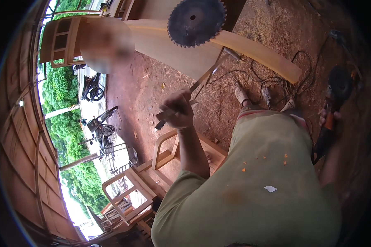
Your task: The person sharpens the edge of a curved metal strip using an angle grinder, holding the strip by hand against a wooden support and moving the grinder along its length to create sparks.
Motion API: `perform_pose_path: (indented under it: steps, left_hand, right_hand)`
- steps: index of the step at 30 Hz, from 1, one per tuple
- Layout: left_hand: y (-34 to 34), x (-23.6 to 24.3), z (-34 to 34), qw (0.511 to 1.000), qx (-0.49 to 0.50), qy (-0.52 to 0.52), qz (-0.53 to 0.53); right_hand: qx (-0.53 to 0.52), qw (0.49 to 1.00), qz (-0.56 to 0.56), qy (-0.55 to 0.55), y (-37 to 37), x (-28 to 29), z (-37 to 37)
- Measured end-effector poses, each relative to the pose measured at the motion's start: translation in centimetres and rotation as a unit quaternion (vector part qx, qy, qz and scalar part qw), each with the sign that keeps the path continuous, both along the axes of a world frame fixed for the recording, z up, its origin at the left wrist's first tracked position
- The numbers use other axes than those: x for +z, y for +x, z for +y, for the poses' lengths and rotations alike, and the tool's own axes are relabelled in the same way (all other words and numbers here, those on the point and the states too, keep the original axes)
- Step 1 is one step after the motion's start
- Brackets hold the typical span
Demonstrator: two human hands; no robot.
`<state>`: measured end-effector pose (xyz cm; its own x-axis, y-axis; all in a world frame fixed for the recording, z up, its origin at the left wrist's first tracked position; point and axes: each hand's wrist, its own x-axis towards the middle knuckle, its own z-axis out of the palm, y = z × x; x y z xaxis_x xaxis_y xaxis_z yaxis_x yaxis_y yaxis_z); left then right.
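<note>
My left hand (177, 110) is closed around some thin flat strips (207, 75), their exact kind unclear. They reach up and right from the fist, and a short dark end shows below it. At the far right, my right hand (337, 116) grips an angle grinder (328, 131) with a dark body and an orange part. Its round dark head points away from me. A toothed circular saw blade (202, 28) lies on the wooden boards ahead, apart from both hands. A curved wooden plank (259, 55) extends right from under it.
Cables (257, 68) lie tangled on the sawdust-strewn dirt floor (272, 29) near my feet. Wooden chair frames (130, 193) stand left of me. Parked motorcycles (103, 125) are beyond them. A person with a blurred head (107, 43) is at the upper left.
</note>
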<state>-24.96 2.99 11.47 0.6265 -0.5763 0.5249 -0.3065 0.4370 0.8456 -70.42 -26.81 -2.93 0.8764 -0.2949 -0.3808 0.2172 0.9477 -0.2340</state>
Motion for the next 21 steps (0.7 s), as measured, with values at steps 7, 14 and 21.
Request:
perform_pose_path:
  steps: [7, 14, 21]
  left_hand:
    - [0.3, 1.1, 0.5, 0.997, -0.048, -0.064, -0.005]
    - [0.3, 1.1, 0.9, 0.996, -0.058, -0.066, -0.003]
    - [0.4, 0.2, -0.3, 0.995, -0.053, -0.082, 0.030]
  right_hand:
    - [0.004, 1.000, -0.015, -0.018, -1.0, -2.5, -0.2]
    - [0.006, 1.000, -0.012, 0.003, -0.4, -1.8, 0.0]
    - [-0.030, 0.999, 0.015, -0.024, -0.4, 0.0, 0.5]
